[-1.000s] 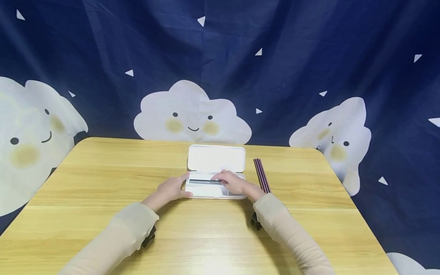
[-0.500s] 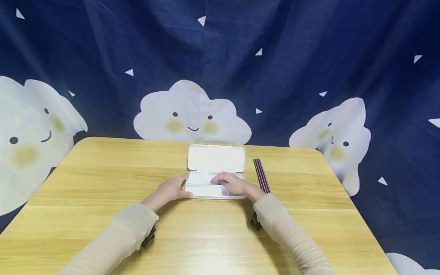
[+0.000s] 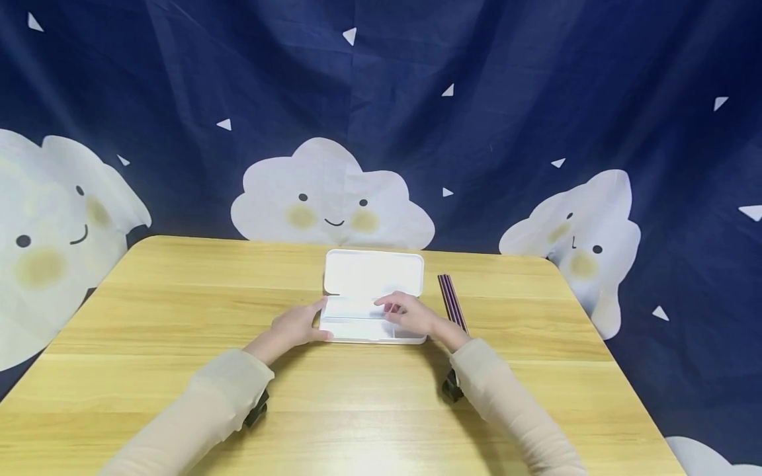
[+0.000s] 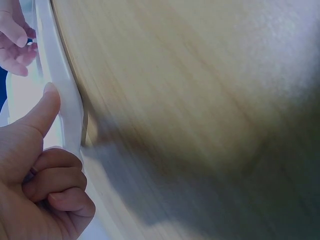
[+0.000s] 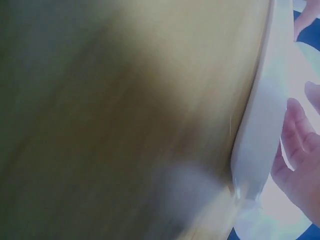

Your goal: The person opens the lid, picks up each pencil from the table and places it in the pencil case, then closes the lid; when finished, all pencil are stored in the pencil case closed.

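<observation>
Across the room hangs a deep navy cloth (image 3: 405, 73), softly creased and scattered with small white triangles (image 3: 349, 36). A smiling white cloud (image 3: 333, 182) with yellow cheeks peeks over the tabletop (image 3: 149, 396) — pale wood grain, rounded far corners — while a left cloud (image 3: 53, 205) and a right cloud (image 3: 595, 218) bend with the folds. A bright glare (image 3: 381, 459) shines off the near wood.

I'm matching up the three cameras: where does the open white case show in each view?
Head: the white case is just below centre.
Left wrist: along the left side, only partly in frame.
Right wrist: along the right side, only partly in frame.
Shared landmark: the right hand, over the case in head, at upper left in left wrist, at the right edge in right wrist.
</observation>
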A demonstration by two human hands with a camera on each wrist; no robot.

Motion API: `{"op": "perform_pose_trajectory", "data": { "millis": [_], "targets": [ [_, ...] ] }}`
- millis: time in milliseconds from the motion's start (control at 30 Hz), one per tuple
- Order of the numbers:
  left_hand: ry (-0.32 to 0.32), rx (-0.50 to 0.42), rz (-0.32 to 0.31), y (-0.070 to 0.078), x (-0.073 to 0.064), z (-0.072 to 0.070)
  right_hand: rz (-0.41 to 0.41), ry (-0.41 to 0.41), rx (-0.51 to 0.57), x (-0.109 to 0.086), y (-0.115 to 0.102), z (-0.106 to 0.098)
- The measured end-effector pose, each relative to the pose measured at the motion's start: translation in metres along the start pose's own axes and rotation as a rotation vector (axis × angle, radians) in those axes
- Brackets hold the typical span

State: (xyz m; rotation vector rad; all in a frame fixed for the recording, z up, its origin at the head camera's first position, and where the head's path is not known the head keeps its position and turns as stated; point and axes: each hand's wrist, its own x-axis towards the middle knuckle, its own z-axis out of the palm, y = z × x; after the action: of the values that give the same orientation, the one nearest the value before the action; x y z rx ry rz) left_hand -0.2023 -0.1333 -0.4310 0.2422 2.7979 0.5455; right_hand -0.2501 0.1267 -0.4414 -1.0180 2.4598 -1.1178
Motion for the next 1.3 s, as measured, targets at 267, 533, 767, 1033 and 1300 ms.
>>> {"op": "perform_pose_trajectory", "data": {
  "millis": [267, 533, 767, 1033, 1300],
  "targets": [
    [0.002, 0.004, -0.005, 0.000, 0.001, 0.000, -0.011, 0.033, 0.088, -0.014, 0.003, -0.011],
    [-0.001, 0.007, -0.008, 0.000, 0.001, -0.001, 0.045, 0.062, 0.109, -0.028, 0.005, -0.021],
    [-0.005, -0.001, -0.001, 0.001, -0.001, -0.001, 0.056, 0.120, 0.100, -0.041, 0.014, -0.029],
    [-0.002, -0.005, -0.003, 0.000, -0.002, -0.002, 0.060, 0.175, 0.095, -0.059, 0.023, -0.043],
    [-0.005, -0.004, -0.005, -0.001, 0.000, -0.001, 0.150, 0.191, 0.037, -0.079, 0.033, -0.057]
  ]
}}
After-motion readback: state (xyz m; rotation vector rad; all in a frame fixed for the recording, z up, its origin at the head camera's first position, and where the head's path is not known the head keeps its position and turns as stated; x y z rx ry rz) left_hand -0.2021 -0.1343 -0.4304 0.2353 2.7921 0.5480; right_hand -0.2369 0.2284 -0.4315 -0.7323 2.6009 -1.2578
